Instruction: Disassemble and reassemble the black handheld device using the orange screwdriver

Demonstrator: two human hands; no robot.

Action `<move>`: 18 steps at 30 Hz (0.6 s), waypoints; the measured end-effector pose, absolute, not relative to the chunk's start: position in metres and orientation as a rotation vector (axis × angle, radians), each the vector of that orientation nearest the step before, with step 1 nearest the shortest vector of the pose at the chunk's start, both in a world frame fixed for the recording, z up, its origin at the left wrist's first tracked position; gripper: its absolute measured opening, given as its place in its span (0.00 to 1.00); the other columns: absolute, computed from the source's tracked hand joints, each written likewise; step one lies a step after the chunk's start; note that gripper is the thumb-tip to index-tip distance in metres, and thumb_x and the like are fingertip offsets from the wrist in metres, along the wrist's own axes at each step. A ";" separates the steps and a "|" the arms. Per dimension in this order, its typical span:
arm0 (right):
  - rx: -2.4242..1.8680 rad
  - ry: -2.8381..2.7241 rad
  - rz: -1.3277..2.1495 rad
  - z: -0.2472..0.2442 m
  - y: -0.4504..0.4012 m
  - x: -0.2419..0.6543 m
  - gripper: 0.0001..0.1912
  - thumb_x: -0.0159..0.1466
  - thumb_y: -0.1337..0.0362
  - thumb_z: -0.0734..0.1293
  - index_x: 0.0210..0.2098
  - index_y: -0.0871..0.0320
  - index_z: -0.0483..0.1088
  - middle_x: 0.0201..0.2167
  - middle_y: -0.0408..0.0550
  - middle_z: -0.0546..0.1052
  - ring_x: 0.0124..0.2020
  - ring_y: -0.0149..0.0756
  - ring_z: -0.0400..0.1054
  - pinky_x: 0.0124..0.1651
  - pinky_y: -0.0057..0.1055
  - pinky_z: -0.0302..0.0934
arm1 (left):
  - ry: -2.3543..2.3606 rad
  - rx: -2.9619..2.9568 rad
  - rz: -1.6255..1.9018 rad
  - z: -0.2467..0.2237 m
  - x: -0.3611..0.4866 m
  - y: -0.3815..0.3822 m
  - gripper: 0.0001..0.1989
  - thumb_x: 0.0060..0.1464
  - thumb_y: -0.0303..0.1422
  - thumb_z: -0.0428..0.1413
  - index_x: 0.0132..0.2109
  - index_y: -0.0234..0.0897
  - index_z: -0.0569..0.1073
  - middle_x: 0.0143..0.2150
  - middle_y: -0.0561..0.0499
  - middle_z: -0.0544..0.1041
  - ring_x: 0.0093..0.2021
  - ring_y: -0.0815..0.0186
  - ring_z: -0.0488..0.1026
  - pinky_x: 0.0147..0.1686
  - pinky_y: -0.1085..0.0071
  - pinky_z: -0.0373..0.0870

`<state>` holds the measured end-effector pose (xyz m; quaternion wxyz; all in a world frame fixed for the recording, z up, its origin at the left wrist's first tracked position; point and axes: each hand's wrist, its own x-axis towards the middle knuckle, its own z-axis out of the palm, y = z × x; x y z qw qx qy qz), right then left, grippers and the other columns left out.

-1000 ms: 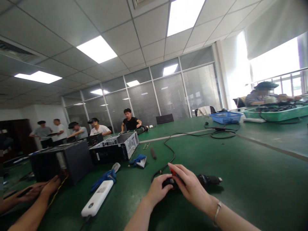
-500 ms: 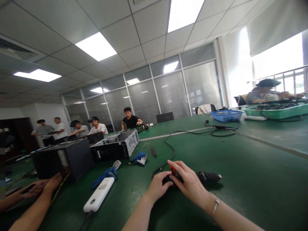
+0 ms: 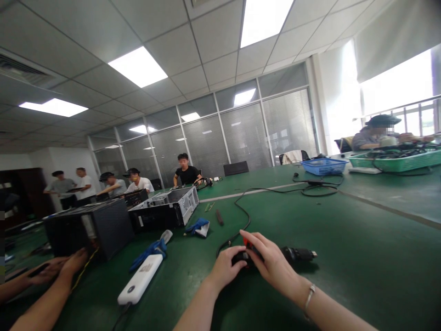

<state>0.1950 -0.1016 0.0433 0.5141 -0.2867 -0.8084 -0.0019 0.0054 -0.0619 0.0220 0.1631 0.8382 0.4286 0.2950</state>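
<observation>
A black tool with red parts, like a power drill (image 3: 299,254), lies on its side on the green table, its metal tip pointing right. My left hand (image 3: 225,269) is closed around its left end, thumb and fingers curled on the dark body. Over the middle of the tool is my right hand (image 3: 270,259), fingers bent and gripping it by the red part. Both hands hide much of the body. A black cable (image 3: 245,216) runs up to the left end beside my left hand; where it joins is hidden.
At left, a co-worker's hands (image 3: 65,269) work beside a black computer case (image 3: 113,225). An opened case (image 3: 188,204), a white power strip (image 3: 141,278), blue gloves (image 3: 198,227) and a dark bar (image 3: 219,217) lie nearby. Blue (image 3: 324,166) and green (image 3: 396,161) baskets stand at far right.
</observation>
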 end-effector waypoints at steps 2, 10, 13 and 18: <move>-0.691 -1.944 -0.009 0.044 -0.102 0.195 0.26 0.67 0.68 0.57 0.64 0.52 0.53 0.46 0.52 0.70 0.44 0.37 0.69 0.45 0.33 0.68 | 1.229 2.388 0.835 0.022 0.006 -0.062 0.16 0.52 0.30 0.59 0.49 0.41 0.75 0.49 0.50 0.78 0.51 0.57 0.71 0.56 0.62 0.64; -0.695 -1.937 0.061 0.043 -0.100 0.194 0.26 0.67 0.71 0.55 0.64 0.50 0.52 0.46 0.50 0.70 0.44 0.35 0.68 0.48 0.32 0.67 | 1.176 2.408 0.887 0.013 0.003 -0.055 0.18 0.51 0.29 0.60 0.51 0.42 0.74 0.51 0.50 0.77 0.52 0.58 0.72 0.56 0.62 0.64; -0.715 -1.924 0.042 0.044 -0.101 0.195 0.27 0.66 0.69 0.58 0.64 0.50 0.52 0.48 0.51 0.69 0.45 0.36 0.68 0.47 0.33 0.67 | 1.149 2.409 0.936 0.009 0.001 -0.052 0.18 0.51 0.29 0.60 0.51 0.42 0.74 0.52 0.50 0.77 0.52 0.58 0.72 0.57 0.64 0.64; -0.734 -1.927 0.038 0.045 -0.101 0.196 0.26 0.67 0.70 0.56 0.63 0.48 0.54 0.44 0.49 0.70 0.41 0.35 0.69 0.44 0.33 0.68 | 1.148 2.420 0.908 0.008 0.001 -0.051 0.20 0.51 0.29 0.60 0.52 0.42 0.73 0.53 0.51 0.76 0.52 0.59 0.72 0.57 0.64 0.64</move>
